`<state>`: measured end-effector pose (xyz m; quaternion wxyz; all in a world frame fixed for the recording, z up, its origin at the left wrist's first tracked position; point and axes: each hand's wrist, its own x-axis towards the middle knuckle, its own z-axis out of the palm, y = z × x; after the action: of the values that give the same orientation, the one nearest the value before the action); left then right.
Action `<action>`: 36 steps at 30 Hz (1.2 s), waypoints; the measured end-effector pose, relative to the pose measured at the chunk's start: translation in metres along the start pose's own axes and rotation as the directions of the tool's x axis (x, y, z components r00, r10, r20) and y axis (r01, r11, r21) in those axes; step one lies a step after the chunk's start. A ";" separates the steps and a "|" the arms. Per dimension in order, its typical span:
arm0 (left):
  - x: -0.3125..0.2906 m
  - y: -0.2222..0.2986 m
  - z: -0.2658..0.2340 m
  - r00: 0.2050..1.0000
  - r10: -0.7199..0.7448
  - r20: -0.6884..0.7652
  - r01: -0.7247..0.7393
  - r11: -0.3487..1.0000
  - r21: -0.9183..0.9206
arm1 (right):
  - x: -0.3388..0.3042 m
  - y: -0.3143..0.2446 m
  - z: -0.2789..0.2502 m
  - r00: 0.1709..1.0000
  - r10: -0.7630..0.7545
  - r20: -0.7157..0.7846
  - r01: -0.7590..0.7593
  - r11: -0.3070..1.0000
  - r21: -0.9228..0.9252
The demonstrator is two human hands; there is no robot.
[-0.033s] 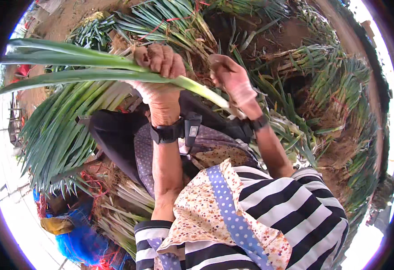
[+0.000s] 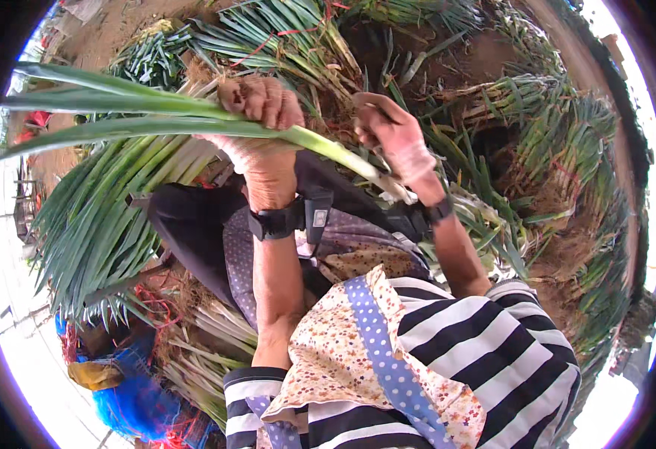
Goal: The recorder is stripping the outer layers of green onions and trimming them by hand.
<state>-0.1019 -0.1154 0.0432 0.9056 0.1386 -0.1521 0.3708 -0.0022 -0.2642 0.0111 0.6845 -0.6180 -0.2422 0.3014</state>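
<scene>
One long green onion [image 2: 193, 123] is held across the lap, leaves fanned toward the left, white shank slanting down to the right. It is gripped mid-stalk by the closed left hand [image 2: 264, 105], while its root end is pinched by the right hand [image 2: 395, 138]. Trimming or peeling seems in hand; a steady pull at the base is called for next. Bundled onions [image 2: 88, 224] are heaped on the soil [image 2: 507, 67] around.

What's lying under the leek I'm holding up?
Under the leek gripped by the left hand lie piles of leeks fanned on the soil, plus a dark-trousered knee. The right hand holds its white end. The ground under the piles is hidden.
</scene>
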 end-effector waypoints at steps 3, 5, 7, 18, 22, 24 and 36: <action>0.003 0.014 -0.003 0.999 0.041 -0.031 -0.042 0.999 -0.004 | -0.021 -0.019 -0.025 0.985 -0.152 0.080 0.166 0.962 -0.219; 0.005 0.023 0.001 0.993 0.114 -0.042 -0.108 0.986 0.129 | -0.028 -0.024 -0.034 0.949 -0.229 0.217 0.312 0.787 -0.533; 0.005 0.029 -0.002 0.992 0.120 -0.036 -0.115 0.986 0.124 | -0.036 -0.036 -0.031 0.956 -0.147 0.255 0.288 0.658 -0.696; 0.001 0.047 0.005 0.994 0.112 0.020 -0.113 0.992 0.061 | -0.026 -0.015 -0.029 0.840 0.235 0.490 0.390 0.366 -0.845; 0.001 0.063 -0.001 0.992 0.120 0.041 -0.121 0.992 0.025 | -0.036 -0.004 -0.054 0.882 0.163 0.441 0.278 0.576 -0.769; 0.001 0.062 0.000 0.993 0.081 0.091 -0.082 0.997 0.007 | -0.039 0.010 -0.065 0.924 0.090 0.373 0.269 0.540 -0.797; 0.074 0.042 -0.037 0.989 -0.076 0.127 0.063 0.993 0.102 | -0.034 0.010 -0.076 0.988 -0.034 0.153 0.150 0.474 -0.867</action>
<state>-0.0756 -0.0263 0.0432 0.8982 0.2119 -0.1880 0.3360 0.0269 -0.3410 -0.0061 0.2737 -0.8482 -0.4335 0.1333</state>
